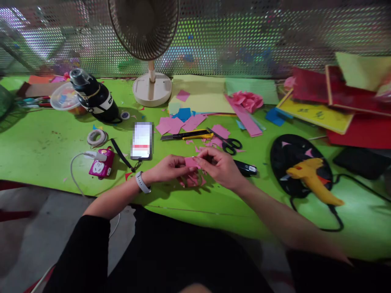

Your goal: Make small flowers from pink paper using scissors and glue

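Note:
A small piece of pink paper (192,162) is held between my two hands above the table's near edge. My left hand (171,167) pinches its left side, and my right hand (218,165) grips its upper right part with the fingertips. Pink paper scraps (194,179) lie on the table just below my hands. Past my right hand are black scissors (230,143) and a black stapler-like object (247,167), partly hidden by that hand. Farther off, a yellow and black utility knife (187,134) lies by several cut pink pieces (165,125).
On the left stand a phone (142,140), tape roll (97,138), pink power adapter (102,163) and black bottle (94,97). A fan (152,90) stands at the back. To the right, a yellow glue gun (314,179) rests on a black disc (277,162), its cord trailing.

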A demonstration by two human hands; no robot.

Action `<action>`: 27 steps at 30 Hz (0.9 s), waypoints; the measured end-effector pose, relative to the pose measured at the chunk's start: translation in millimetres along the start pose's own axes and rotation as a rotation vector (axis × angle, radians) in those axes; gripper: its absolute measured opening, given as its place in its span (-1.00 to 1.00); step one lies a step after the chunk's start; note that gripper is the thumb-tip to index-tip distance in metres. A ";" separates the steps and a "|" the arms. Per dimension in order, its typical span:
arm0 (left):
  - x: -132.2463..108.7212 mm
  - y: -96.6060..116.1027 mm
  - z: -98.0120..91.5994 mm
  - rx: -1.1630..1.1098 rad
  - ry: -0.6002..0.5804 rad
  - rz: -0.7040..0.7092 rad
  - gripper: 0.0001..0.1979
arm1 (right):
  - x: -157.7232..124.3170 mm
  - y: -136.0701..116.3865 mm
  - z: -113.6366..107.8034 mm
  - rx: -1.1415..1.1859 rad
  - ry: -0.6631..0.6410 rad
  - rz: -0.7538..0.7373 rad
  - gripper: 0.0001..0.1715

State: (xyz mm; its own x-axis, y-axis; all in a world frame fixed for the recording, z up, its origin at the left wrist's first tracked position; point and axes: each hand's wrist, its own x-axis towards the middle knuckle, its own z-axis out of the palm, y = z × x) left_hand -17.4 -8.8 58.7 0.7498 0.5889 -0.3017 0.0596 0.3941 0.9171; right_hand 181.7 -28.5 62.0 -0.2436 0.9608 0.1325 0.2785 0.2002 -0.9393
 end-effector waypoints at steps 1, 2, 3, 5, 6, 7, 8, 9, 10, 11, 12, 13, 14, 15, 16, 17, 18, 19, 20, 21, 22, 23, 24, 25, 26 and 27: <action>-0.4 0.3 0.4 0.014 -0.003 0.004 -0.56 | -1.0 -0.1 1.2 -0.002 0.013 -0.007 -0.77; -0.8 0.6 0.5 0.026 -0.001 0.015 -0.57 | -2.0 -0.4 2.2 -0.006 0.027 -0.016 -0.76; -1.2 0.7 0.4 0.036 -0.002 0.028 -0.58 | -2.9 -0.9 2.9 -0.015 0.044 -0.031 -0.75; -1.9 0.7 -0.5 0.057 -0.018 0.052 -0.59 | -4.4 -2.6 3.2 -0.061 0.068 -0.078 -0.74; -2.3 0.8 -1.1 0.061 -0.034 0.060 -0.58 | -4.9 -3.7 2.8 -0.092 0.067 -0.101 -0.74; -2.7 1.0 -1.8 0.059 -0.044 0.066 -0.56 | -5.0 -5.0 2.1 -0.125 0.050 -0.114 -0.74; -3.0 1.5 -2.4 0.051 -0.048 0.073 -0.54 | -5.0 -6.4 1.3 -0.155 0.014 -0.117 -0.72; -3.4 2.3 -2.8 0.038 -0.044 0.081 -0.53 | -4.9 -7.7 0.4 -0.177 -0.032 -0.112 -0.68; -3.8 3.5 -3.1 0.025 -0.036 0.089 -0.52 | -4.6 -9.0 -0.3 -0.185 -0.083 -0.102 -0.65; -4.2 4.9 -3.2 0.012 -0.027 0.094 -0.52 | -4.4 -10.4 -0.9 -0.181 -0.129 -0.092 -0.61; -4.8 6.4 -3.2 0.005 -0.022 0.099 -0.52 | -4.4 -11.7 -1.3 -0.170 -0.163 -0.081 -0.57; -5.4 8.0 -2.9 0.004 -0.022 0.100 -0.53 | -4.4 -13.0 -1.3 -0.150 -0.189 -0.071 -0.54; -6.0 9.6 -2.6 0.008 -0.030 0.099 -0.54 | -4.6 -14.3 -1.1 -0.124 -0.216 -0.058 -0.53; -6.6 10.8 -2.2 0.013 -0.038 0.098 -0.55 | -4.7 -15.6 -0.7 -0.096 -0.245 -0.040 -0.53; -7.0 11.7 -1.8 0.018 -0.043 0.096 -0.56 | -4.9 -16.7 -0.2 -0.073 -0.272 -0.020 -0.53; -7.1 12.1 -1.4 0.022 -0.039 0.096 -0.56 | -4.8 -17.6 0.1 -0.058 -0.290 -0.002 -0.54; -6.9 12.0 -1.2 0.024 -0.025 0.096 -0.56 | -4.4 -18.3 -0.1 -0.054 -0.297 0.015 -0.54; -6.2 11.4 -1.0 0.025 0.004 0.101 -0.55 | -3.4 -18.8 -1.4 -0.062 -0.296 0.028 -0.54; -5.2 10.5 -1.1 0.027 0.048 0.111 -0.55 | -1.9 -19.0 -4.3 -0.079 -0.299 0.038 -0.54; -3.7 9.3 -1.3 0.031 0.106 0.125 -0.54 | 0.4 -18.8 -9.3 -0.098 -0.310 0.050 -0.54; -2.0 8.2 -1.7 0.033 0.168 0.141 -0.54 | 3.4 -18.1 -16.8 -0.117 -0.326 0.065 -0.54; -0.2 7.1 -2.4 0.032 0.228 0.153 -0.54 | 7.0 -16.6 -26.8 -0.145 -0.343 0.079 -0.55; 1.6 6.2 -3.3 0.028 0.277 0.159 -0.55 | 11.1 -14.0 -39.1 -0.178 -0.333 0.110 -0.56; 3.3 5.6 -4.5 0.019 0.314 0.161 -0.55 | 15.4 -10.1 -53.0 -0.246 -0.265 0.128 -0.62; 4.9 5.2 -5.8 0.007 0.340 0.162 -0.55 | 19.8 -4.8 -67.7 -0.377 -0.160 0.139 -0.70; 6.4 5.0 -7.3 -0.005 0.354 0.162 -0.55 | 24.0 2.0 -81.9 -0.535 -0.051 0.170 -0.75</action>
State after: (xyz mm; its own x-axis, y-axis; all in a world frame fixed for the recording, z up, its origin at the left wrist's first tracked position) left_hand -17.1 2.2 59.5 0.4757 0.8502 -0.2255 -0.0446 0.2793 0.9592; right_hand 252.5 10.6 89.2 -0.1949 0.9802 -0.0342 0.7470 0.1258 -0.6528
